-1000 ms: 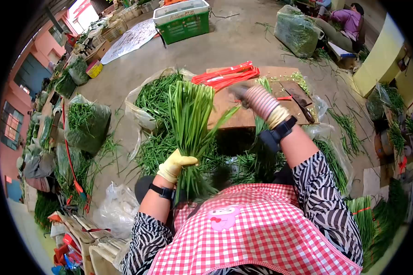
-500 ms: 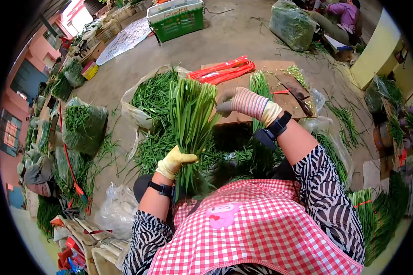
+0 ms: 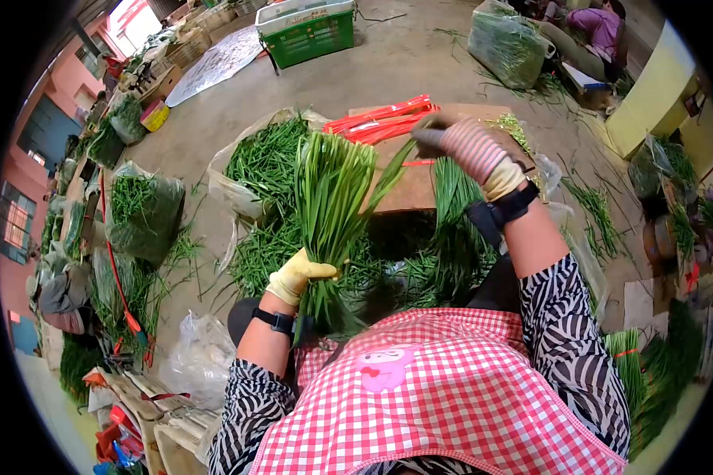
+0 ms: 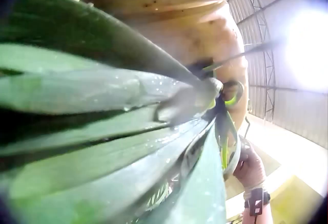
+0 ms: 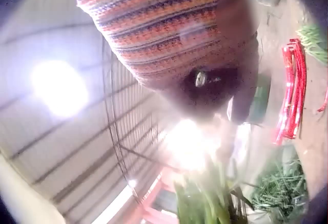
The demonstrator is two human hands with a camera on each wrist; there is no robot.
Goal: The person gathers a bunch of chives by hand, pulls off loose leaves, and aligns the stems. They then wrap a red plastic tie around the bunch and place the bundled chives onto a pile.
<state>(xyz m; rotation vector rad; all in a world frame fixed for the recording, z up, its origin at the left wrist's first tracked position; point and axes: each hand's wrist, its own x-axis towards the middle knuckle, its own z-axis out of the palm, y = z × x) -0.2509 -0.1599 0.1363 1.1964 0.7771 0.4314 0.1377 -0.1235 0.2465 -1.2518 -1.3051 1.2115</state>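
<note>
My left hand [image 3: 301,275], in a yellow glove, grips an upright bunch of garlic chives [image 3: 333,186] near its lower part, pale ends up. In the left wrist view, wide leaf blades [image 4: 102,137] fan out below the glove. My right hand [image 3: 466,149] wears a striped glove with dark fingertips and is raised right of the bunch. Between its fingertips it pinches a green blade [image 3: 392,170] that slants out from the bunch. A second bunch of chives [image 3: 453,190] hangs over the front edge of the wooden board [image 3: 404,198], below the right hand.
Red ties [image 3: 384,119] lie in a pile on the board's far left. A plastic bag of loose greens [image 3: 265,170] stands left of the board. Beyond are a green crate [image 3: 309,38], a stuffed bag [image 3: 509,47] and a seated person [image 3: 594,32].
My right hand moved in to the bunch's upper right side, then drew back to the right with a blade stretched from it. The left hand keeps its grip, almost unmoved.
</note>
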